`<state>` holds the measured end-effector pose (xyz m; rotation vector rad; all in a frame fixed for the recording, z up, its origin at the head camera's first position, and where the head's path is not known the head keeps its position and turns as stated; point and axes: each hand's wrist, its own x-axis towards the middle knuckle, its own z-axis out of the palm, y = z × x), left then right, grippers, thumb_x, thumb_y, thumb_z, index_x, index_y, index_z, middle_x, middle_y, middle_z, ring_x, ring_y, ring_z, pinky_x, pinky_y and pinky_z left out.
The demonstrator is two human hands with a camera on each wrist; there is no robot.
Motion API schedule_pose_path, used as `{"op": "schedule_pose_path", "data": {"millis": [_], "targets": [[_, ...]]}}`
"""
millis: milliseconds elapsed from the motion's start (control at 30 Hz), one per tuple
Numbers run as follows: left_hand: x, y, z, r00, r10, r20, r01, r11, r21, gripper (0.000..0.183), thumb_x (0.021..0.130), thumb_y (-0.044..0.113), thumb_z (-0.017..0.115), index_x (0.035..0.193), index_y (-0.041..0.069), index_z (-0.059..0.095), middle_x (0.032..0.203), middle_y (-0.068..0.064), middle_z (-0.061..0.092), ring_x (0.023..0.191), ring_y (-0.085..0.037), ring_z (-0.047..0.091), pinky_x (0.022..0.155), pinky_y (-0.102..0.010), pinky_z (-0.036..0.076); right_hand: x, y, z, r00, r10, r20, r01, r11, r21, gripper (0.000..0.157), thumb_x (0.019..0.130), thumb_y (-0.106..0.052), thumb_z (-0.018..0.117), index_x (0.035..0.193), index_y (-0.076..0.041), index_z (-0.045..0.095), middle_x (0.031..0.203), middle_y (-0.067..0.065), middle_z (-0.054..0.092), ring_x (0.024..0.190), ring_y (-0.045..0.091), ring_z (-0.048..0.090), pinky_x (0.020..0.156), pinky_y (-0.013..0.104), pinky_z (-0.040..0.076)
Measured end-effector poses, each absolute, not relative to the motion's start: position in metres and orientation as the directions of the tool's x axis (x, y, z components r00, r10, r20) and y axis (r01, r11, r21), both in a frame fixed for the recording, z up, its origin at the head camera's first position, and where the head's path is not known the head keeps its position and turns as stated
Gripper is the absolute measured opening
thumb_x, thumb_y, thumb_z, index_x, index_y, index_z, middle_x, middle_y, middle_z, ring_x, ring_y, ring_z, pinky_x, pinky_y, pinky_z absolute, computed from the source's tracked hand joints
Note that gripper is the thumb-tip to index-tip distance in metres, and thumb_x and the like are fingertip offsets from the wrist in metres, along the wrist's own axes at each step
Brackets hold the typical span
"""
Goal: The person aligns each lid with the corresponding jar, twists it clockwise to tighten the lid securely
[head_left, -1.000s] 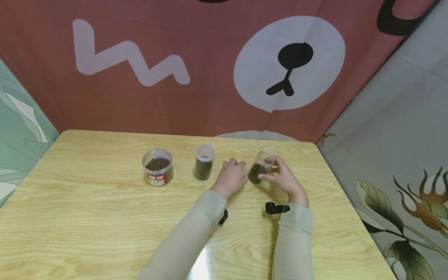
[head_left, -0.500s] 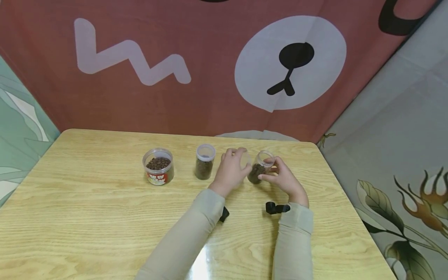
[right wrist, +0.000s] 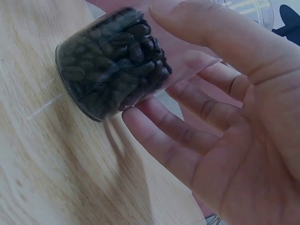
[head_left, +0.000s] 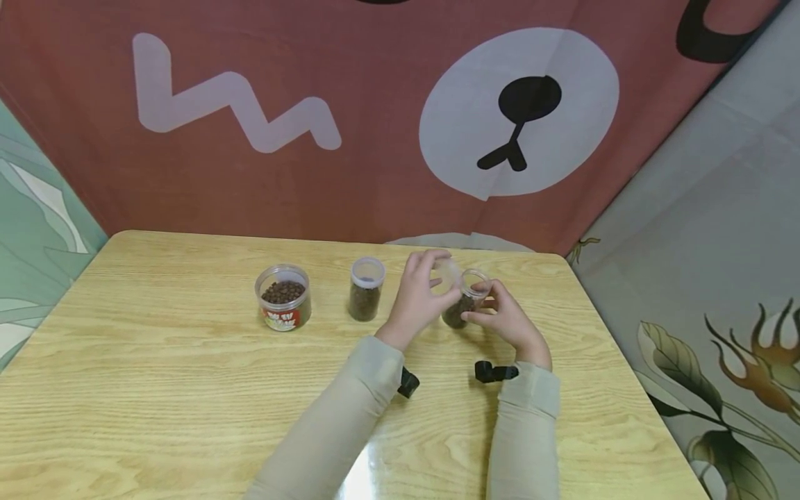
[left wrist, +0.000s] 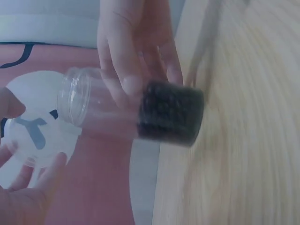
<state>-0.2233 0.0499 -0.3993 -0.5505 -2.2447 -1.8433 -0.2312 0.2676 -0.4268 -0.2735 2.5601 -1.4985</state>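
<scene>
A clear jar [head_left: 456, 314], its lower part filled with dark coffee beans [right wrist: 108, 65], is held by my right hand [head_left: 509, 321], thumb on one side and fingers on the other. The jar's threaded mouth [left wrist: 75, 96] is uncovered, and its base is right at the tabletop. My left hand [head_left: 415, 298] pinches a clear round lid [head_left: 447, 275] by its edge, just left of the jar's mouth. In the left wrist view the lid [left wrist: 35, 140] sits between thumb and fingertips, apart from the mouth.
Left of my hands stands a second bean jar [head_left: 364, 295] with a whitish rim. Farther left is a wide open tub [head_left: 283, 305] of brown beans with a red label. Everything rests on a wooden table [head_left: 187, 375], with a printed cloth [head_left: 250, 187] behind it.
My left hand has risen from low beside the jar, bringing the lid up and rightward to the height of its mouth. My right hand and the jar have stayed in place.
</scene>
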Motion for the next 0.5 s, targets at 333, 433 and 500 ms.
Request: {"op": "schedule_pose_path", "data": {"millis": [333,433,500], "targets": [[-0.2200,0.0577,-0.3983,-0.883,0.156,0.444,0.463,0.123,0.878,0.045,0.093,0.008,0.070,0.134,0.008,0.052,0.136,-0.015,0.044,0.127,-0.029,0.053,0.101,-0.023,0.050,-0.2300,0.2681,-0.4278,-0.970,-0.236,-0.052,-0.070,0.481,-0.874,0.055,0.092,-0.014,0.077,0.133,-0.001,0.043,0.137,0.020,0.046,0.119,0.040,0.054,0.093,0.046,0.049],[-0.2198,0.0582,-0.3988,-0.882,0.161,0.442,0.464,0.142,0.874,0.044,0.094,0.009,0.070,0.133,0.006,0.051,0.136,-0.015,0.045,0.128,-0.030,0.053,0.103,-0.024,0.049,-0.2302,0.2680,-0.4277,-0.970,-0.238,-0.048,-0.075,0.480,-0.874,0.053,0.092,-0.013,0.077,0.132,-0.002,0.044,0.137,0.019,0.045,0.118,0.040,0.054,0.094,0.046,0.048],[-0.2202,0.0585,-0.3986,-0.883,0.162,0.441,0.463,0.153,0.873,0.044,0.094,0.010,0.071,0.132,0.005,0.050,0.135,-0.015,0.046,0.129,-0.030,0.053,0.104,-0.023,0.048,-0.2302,0.2680,-0.4275,-0.970,-0.240,-0.045,-0.077,0.478,-0.875,0.053,0.092,-0.012,0.077,0.133,-0.002,0.045,0.137,0.019,0.045,0.118,0.040,0.053,0.093,0.046,0.048]]}}
